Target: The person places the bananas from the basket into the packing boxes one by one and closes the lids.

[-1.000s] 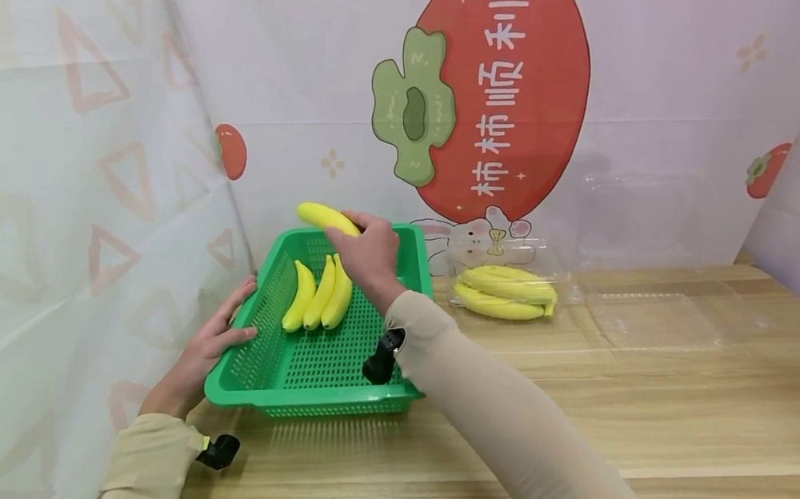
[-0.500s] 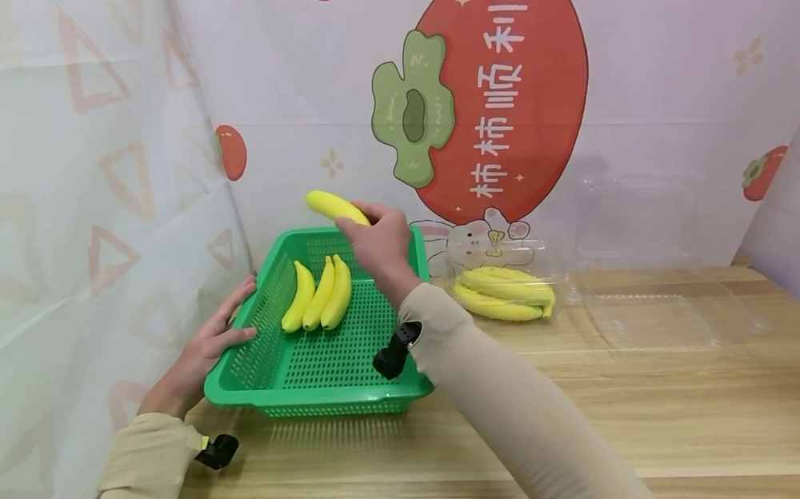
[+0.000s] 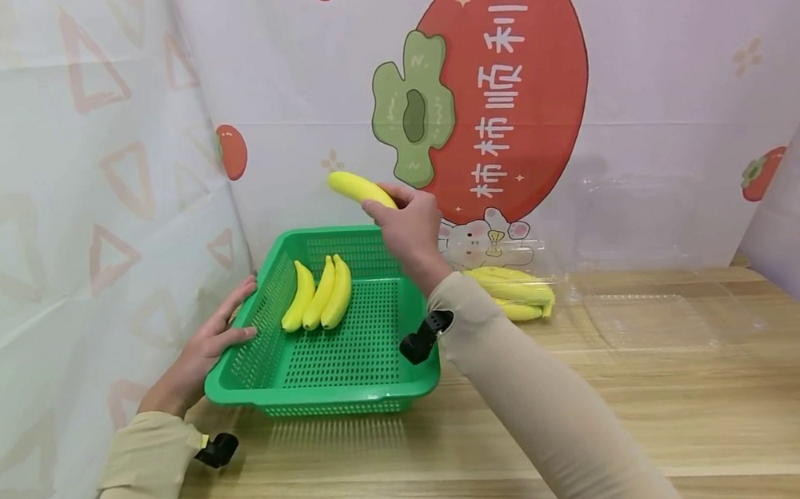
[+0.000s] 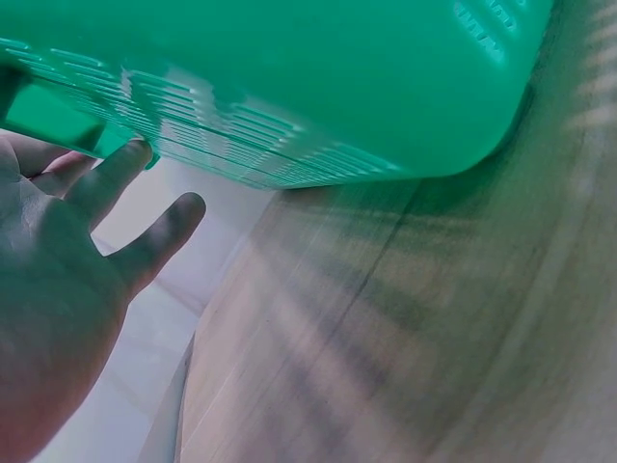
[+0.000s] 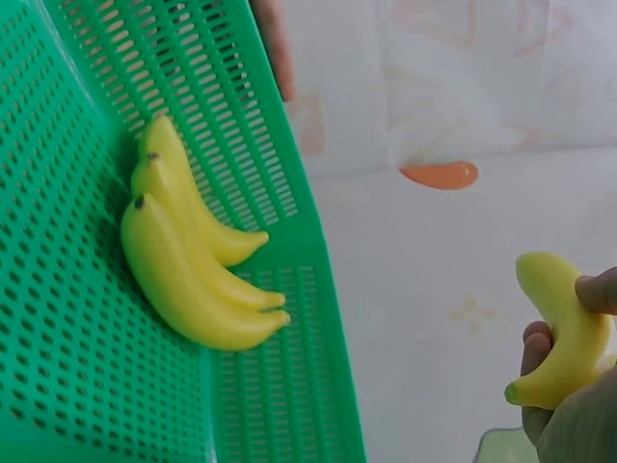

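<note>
A yellow banana (image 3: 361, 188) is held up by my right hand (image 3: 412, 228), pinched between thumb and fingers above the back right of the green basket (image 3: 325, 395). The right wrist view shows that banana (image 5: 557, 328) with its greenish tip by the palm. My left hand (image 3: 203, 353) holds the basket's left rim, thumb over the rim and fingers along the outside; the left wrist view shows the hand (image 4: 58, 280) against the slotted wall. Inside the basket, three bananas (image 3: 336, 292) lie side by side at the left.
Right of the basket, several bananas (image 3: 520, 290) sit in a clear plastic box, partly behind my right forearm. Farther right, another clear plastic box (image 3: 652, 317) stands with its lid raised. Printed cloth walls (image 3: 299, 98) enclose the wooden table (image 3: 393, 475) at the back and sides.
My right hand has moved right and up with the banana, from over the basket's middle towards its back right. My left hand and the three bananas have stayed put.
</note>
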Demonstrator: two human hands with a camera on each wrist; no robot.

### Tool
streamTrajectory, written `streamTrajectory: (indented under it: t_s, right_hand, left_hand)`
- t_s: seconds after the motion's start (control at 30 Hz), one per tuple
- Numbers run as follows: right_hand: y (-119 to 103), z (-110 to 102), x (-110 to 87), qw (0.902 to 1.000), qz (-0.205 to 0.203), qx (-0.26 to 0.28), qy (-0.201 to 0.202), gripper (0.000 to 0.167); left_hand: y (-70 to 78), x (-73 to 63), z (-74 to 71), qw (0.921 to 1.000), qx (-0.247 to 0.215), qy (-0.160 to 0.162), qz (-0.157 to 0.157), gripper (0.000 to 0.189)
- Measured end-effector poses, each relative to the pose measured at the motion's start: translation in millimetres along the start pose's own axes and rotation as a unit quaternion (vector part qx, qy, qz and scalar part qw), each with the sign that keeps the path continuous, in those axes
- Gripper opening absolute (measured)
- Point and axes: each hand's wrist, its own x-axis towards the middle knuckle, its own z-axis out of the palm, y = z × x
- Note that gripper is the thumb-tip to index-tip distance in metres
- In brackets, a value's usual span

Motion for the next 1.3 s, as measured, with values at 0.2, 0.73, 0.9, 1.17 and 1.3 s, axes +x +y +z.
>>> streamTrajectory:
  t_s: [0.2,0.73,0.9,1.17,1.3]
  right_hand:
    - [-0.9,-19.9,4.4,0.9999,0.004,0.015,0.007,0.041]
    - [6.3,-65.8,9.4,0.9991,0.003,0.037,0.022,0.047]
    - [8.7,-78.3,7.5,0.9984,0.006,0.049,0.029,0.045]
    - [15.0,-94.5,4.2,0.997,0.036,0.057,0.038,0.047]
    - [19.0,-101.2,0.5,0.9962,0.038,0.066,0.042,0.046]
  left_hand:
    - [0.3,-0.1,0.1,1.0,-0.006,-0.002,0.0,0.076]
    - [2.2,-1.6,1.4,0.9993,-0.036,-0.008,-0.01,0.077]
    - [3.2,-1.7,1.7,0.9996,-0.024,-0.002,-0.016,0.077]
    - [3.1,-2.0,1.9,0.9997,-0.017,0.001,-0.017,0.077]
    - [3.4,-1.6,2.2,0.9998,-0.012,0.005,-0.018,0.077]
